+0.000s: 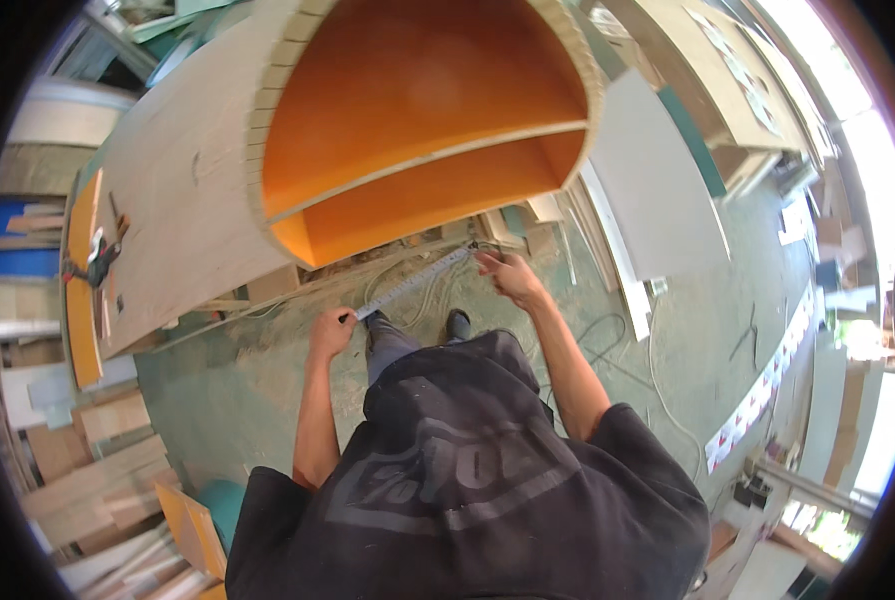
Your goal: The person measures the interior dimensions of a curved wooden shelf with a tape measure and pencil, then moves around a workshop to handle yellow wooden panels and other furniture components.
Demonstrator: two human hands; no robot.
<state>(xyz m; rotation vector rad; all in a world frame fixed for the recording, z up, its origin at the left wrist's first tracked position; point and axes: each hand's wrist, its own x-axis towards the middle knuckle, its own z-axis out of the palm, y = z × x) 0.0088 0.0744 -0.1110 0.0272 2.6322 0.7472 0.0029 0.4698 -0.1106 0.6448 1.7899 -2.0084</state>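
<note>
A pale tape measure blade (414,284) stretches at a slant between my two hands, above the floor and in front of the cabinet. My left hand (332,331) is closed around its lower left end, where something small and dark shows in the fist. At the upper right end, my right hand (508,277) grips the tape with bent fingers; a small dark piece shows at the fingertips. Just beyond the tape stands a curved cabinet (417,90) with an orange inside, one shelf (437,158) across it and a slotted wooden rim.
A workbench panel (182,180) lies left of the cabinet, with a clamp-like tool (97,262) on its edge. Cables (657,385) and sawdust cover parts of the green floor (232,400). A grey sheet (657,180) leans at right; wood offcuts (107,470) are stacked at lower left.
</note>
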